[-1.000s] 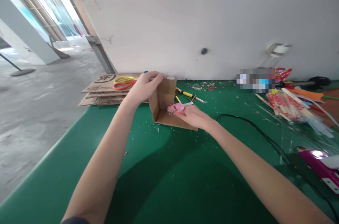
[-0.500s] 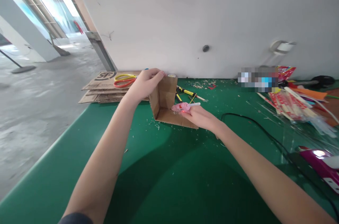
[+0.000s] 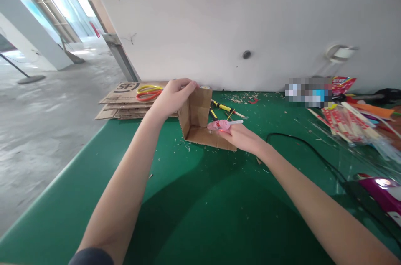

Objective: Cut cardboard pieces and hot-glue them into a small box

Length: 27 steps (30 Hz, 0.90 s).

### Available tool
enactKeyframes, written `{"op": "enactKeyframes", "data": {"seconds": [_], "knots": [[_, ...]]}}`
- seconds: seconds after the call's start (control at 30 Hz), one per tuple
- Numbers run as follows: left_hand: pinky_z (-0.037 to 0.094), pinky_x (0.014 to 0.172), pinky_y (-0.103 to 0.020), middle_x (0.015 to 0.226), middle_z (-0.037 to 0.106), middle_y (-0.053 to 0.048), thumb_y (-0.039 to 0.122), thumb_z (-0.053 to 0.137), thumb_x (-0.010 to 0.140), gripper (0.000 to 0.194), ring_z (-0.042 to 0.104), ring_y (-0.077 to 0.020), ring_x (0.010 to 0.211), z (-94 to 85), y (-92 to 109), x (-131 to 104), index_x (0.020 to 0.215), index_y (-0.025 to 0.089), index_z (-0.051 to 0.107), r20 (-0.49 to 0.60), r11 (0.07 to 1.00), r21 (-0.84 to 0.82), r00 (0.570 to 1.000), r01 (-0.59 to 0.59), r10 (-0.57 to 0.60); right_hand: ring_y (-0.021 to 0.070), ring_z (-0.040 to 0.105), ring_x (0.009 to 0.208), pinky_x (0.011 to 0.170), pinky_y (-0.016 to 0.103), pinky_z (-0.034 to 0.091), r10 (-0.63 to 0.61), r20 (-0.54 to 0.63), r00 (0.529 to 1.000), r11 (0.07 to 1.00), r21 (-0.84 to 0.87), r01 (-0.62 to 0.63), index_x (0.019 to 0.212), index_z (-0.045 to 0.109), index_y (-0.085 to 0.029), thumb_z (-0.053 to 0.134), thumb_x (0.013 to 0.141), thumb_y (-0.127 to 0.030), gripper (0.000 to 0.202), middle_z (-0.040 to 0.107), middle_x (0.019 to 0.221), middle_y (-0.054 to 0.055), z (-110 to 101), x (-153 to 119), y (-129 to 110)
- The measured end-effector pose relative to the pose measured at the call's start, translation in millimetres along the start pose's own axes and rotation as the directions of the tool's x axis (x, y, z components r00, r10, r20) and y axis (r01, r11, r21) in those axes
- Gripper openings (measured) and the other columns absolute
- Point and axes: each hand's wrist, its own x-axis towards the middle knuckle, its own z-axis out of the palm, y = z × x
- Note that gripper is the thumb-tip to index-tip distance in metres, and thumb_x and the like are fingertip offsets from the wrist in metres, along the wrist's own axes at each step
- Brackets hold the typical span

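A cardboard piece [image 3: 200, 106] made of joined panels stands on the green tabletop, with two upright sides and a flat base. My left hand [image 3: 180, 93] is closed on the top edge of its left panel. In my right hand [image 3: 242, 136] is a small pink glue gun [image 3: 223, 125], with a whitish glue stick poking out of its back. A small red light glows on the gun. Its nozzle points left, close to the inner seam between base and back panel; whether it touches cannot be made out. Most of my right fingers are hidden.
Flattened cardboard [image 3: 122, 100] is stacked at left, with yellow-and-red-handled scissors [image 3: 148, 93] on top. Yellow-and-black cutters [image 3: 222, 105] lie behind the cardboard piece. A black cable [image 3: 300, 141], packaged sticks [image 3: 341, 123] and a purple device [image 3: 380, 194] are at right. A white board [image 3: 200, 35] stands behind.
The view has shifted slightly. Both hands keep their hold on the cardboard and the glue gun; the gun's nozzle has moved very little along the seam, if at all.
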Motion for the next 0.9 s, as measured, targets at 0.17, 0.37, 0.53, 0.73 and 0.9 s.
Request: {"op": "enactKeyframes", "data": {"seconds": [0.17, 0.37, 0.53, 0.73, 0.9], "knots": [[0.043, 0.081, -0.032, 0.090, 0.068, -0.004, 0.041, 0.041, 0.089, 0.039, 0.057, -0.0212, 0.090, -0.7, 1.5, -1.6, 0.093, 0.015, 0.069, 0.008, 1.000, -0.012, 1.000, -0.005, 0.006, 0.0252, 0.062, 0.102, 0.089, 0.036, 0.047, 0.000, 0.002, 1.000, 1.000, -0.019, 0.000, 0.126, 0.059, -0.028, 0.040, 0.096, -0.033, 0.035, 0.069, 0.113, 0.006, -0.3, 0.5, 1.4], [0.042, 0.086, -0.033, 0.098, 0.070, -0.005, 0.041, 0.040, 0.089, 0.039, 0.058, -0.0214, 0.095, -1.2, 3.3, -2.4, 0.096, 0.015, 0.069, 0.012, 1.000, -0.002, 1.000, 0.012, -0.012, 0.0245, 0.064, 0.096, 0.084, 0.035, 0.048, 0.003, -0.010, 1.000, 0.999, -0.045, -0.003, 0.124, 0.060, -0.026, 0.041, 0.096, -0.032, 0.034, 0.070, 0.108, 0.007, -0.5, 0.5, -0.2], [0.042, 0.089, -0.032, 0.099, 0.070, -0.005, 0.041, 0.040, 0.089, 0.039, 0.058, -0.0216, 0.099, -2.0, 2.4, -2.8, 0.097, 0.015, 0.069, 0.014, 1.000, -0.019, 1.000, 0.012, -0.012, 0.0240, 0.065, 0.097, 0.085, 0.036, 0.050, -0.022, -0.040, 0.999, 0.999, -0.047, 0.020, 0.123, 0.061, -0.027, 0.042, 0.096, -0.032, 0.034, 0.070, 0.109, 0.006, 1.4, -1.3, 0.1], [0.043, 0.086, -0.033, 0.096, 0.069, -0.005, 0.043, 0.042, 0.090, 0.039, 0.058, -0.0216, 0.095, -0.6, -1.0, -0.7, 0.096, 0.017, 0.069, -0.007, 1.000, 0.000, 1.000, 0.006, -0.006, 0.0239, 0.065, 0.100, 0.086, 0.037, 0.051, -0.073, -0.107, 0.992, 0.997, 0.006, 0.074, 0.123, 0.062, -0.029, 0.045, 0.095, -0.032, 0.032, 0.071, 0.108, 0.005, 12.0, 5.4, -4.2], [0.044, 0.082, -0.033, 0.094, 0.069, -0.005, 0.044, 0.043, 0.090, 0.037, 0.058, -0.0203, 0.090, 1.1, -4.0, 0.7, 0.094, 0.018, 0.070, -0.016, 1.000, -0.005, 1.000, -0.022, 0.021, 0.0248, 0.067, 0.090, 0.079, 0.036, 0.051, -0.041, -0.131, 0.991, 0.999, 0.010, 0.043, 0.109, 0.068, -0.026, 0.048, 0.094, -0.038, 0.028, 0.073, 0.095, 0.007, 23.5, 22.8, -15.4]]}}
